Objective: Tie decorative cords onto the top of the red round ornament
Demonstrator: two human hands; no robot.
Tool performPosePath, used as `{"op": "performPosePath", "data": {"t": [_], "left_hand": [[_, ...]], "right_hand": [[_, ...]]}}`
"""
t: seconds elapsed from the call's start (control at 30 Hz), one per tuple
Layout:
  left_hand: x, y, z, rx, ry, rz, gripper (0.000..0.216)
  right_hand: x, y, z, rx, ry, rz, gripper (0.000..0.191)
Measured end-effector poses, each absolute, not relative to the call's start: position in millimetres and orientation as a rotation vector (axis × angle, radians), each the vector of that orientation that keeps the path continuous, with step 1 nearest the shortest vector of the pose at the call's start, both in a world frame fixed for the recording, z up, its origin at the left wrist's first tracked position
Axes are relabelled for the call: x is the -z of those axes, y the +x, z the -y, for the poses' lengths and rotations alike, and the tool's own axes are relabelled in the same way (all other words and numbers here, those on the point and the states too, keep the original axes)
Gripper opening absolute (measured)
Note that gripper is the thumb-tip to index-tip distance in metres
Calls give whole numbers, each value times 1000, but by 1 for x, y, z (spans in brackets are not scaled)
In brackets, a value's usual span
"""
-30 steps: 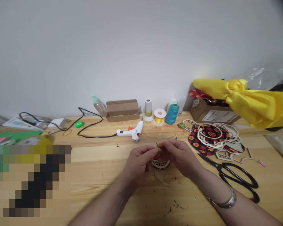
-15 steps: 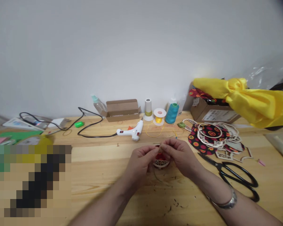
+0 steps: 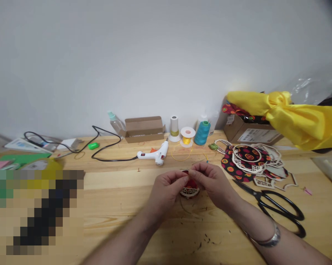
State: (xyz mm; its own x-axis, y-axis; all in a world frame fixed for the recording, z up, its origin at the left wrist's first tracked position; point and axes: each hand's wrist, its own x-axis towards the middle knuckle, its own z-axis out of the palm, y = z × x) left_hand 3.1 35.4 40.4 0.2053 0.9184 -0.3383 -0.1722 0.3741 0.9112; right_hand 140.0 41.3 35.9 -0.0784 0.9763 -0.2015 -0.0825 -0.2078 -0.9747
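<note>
My left hand (image 3: 166, 189) and my right hand (image 3: 210, 182) meet at the middle of the wooden table (image 3: 113, 206), fingertips pinched together. Between them is a small round ornament (image 3: 190, 189) with a pale fretwork rim and red patterned cloth. Both hands pinch something thin at its top edge; I cannot make out what it is. A thin cord loop trails on the table below the ornament. My right wrist wears a silver bangle (image 3: 268, 239).
Black scissors (image 3: 279, 209) lie right of my hands, beside a pile of fretwork rings and patterned cloth discs (image 3: 251, 160). A white glue gun (image 3: 155, 155) with black cable, thread spools (image 3: 201, 133), a cardboard box (image 3: 142, 129) and yellow satin (image 3: 298, 117) line the back.
Both hands have dropped slightly toward the ornament, and the pinched fingertips have drawn closer to its top. Everything else on the table is unmoved.
</note>
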Motion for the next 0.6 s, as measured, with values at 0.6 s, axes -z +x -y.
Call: {"op": "performPosePath", "data": {"t": [0.6], "left_hand": [[-38, 1, -37, -978, 916, -1117, 15]], "right_hand": [[-33, 138, -42, -1491, -1266, 1075, 22]]}}
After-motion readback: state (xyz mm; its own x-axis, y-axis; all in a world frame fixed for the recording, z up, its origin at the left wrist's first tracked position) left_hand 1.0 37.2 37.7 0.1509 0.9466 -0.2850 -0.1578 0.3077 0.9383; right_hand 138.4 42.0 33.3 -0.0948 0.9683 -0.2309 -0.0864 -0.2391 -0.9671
